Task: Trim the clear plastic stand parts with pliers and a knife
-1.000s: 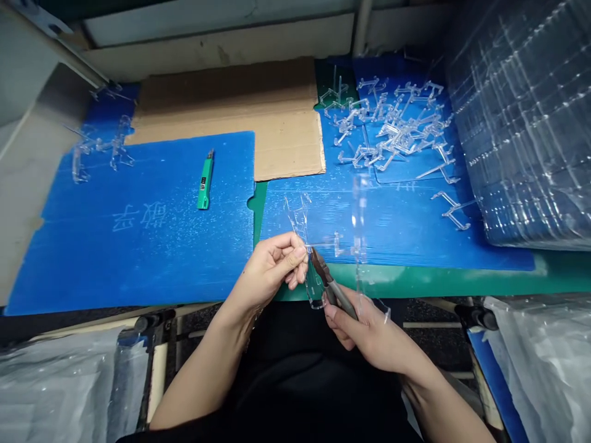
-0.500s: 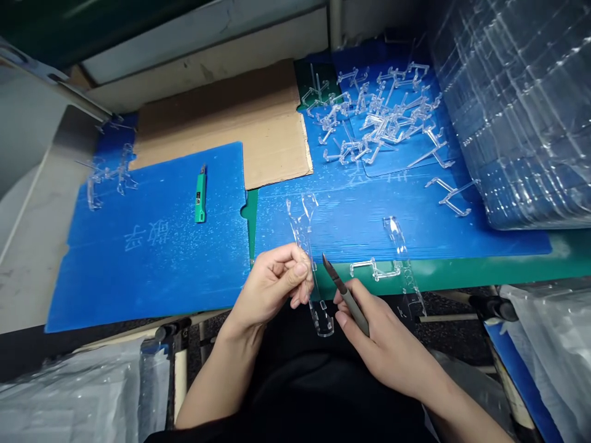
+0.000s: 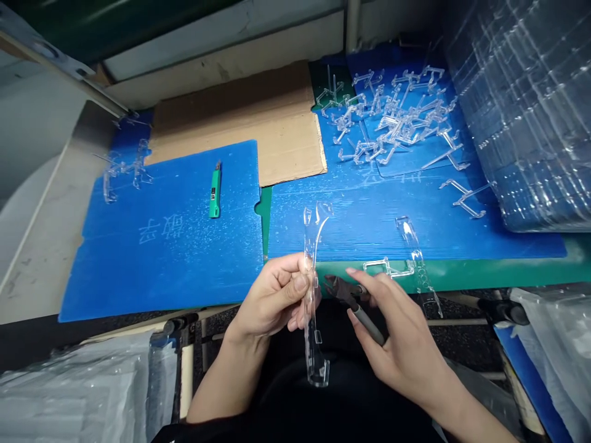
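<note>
My left hand (image 3: 282, 294) pinches a long clear plastic part (image 3: 314, 344) near its middle. The part stands lengthwise, its forked end over the blue sheet and its hooked end down by my lap. My right hand (image 3: 397, 326) grips a pair of nippers (image 3: 367, 320) with grey handles. Their dark jaws point left, a short gap from the clear part, and look apart. Just beyond the right hand, a second clear part (image 3: 415, 252) and a clear sprue piece (image 3: 388, 267) lie across the front edge of the bench.
Many clear sprue scraps (image 3: 392, 120) pile up on blue sheets at the back right. Stacked clear trays (image 3: 530, 123) rise at the right. A green utility knife (image 3: 215, 192) lies on the left blue sheet (image 3: 184, 264), near brown cardboard (image 3: 231, 117).
The long clear part has turned in my left hand to face another way, its hooked end lower. The nippers have shifted and their jaws have opened. The view has swung slightly left.
</note>
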Demonstrator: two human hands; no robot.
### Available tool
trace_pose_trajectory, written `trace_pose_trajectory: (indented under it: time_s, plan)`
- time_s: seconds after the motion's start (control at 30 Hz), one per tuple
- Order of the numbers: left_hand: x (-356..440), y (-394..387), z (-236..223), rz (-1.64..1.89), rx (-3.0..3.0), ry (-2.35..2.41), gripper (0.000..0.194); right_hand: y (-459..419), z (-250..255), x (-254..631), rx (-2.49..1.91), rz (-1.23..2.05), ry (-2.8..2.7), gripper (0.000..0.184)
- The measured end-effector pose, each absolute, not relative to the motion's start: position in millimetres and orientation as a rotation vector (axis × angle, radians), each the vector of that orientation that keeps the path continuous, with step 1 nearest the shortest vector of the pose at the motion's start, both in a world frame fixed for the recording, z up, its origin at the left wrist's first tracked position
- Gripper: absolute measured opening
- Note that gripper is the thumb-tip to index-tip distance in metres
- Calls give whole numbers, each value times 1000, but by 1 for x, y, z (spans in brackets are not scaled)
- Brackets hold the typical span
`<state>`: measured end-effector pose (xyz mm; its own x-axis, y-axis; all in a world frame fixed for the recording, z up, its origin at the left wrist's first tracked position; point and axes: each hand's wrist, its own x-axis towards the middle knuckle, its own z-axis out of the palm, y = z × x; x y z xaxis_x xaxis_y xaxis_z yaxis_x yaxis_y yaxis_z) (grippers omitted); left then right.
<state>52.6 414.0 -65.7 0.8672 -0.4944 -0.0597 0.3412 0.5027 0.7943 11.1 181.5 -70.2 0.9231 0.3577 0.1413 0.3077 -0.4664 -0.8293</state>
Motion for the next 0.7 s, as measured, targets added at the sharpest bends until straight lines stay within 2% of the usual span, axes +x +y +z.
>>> trace_pose_trajectory:
  time_s: [0.1,0.33,0.7]
  plan:
    - [48,421,-66,-504,883,-205,23,185,-73,12,-2142,-75,-519,70]
    - [37,437,-63,-449,1012,-167,22,198,-68,6,-2005,48,-540,78]
    - [37,441,-63,-570,776,-171,32,206,-71,13,-2220,-178,-651,91]
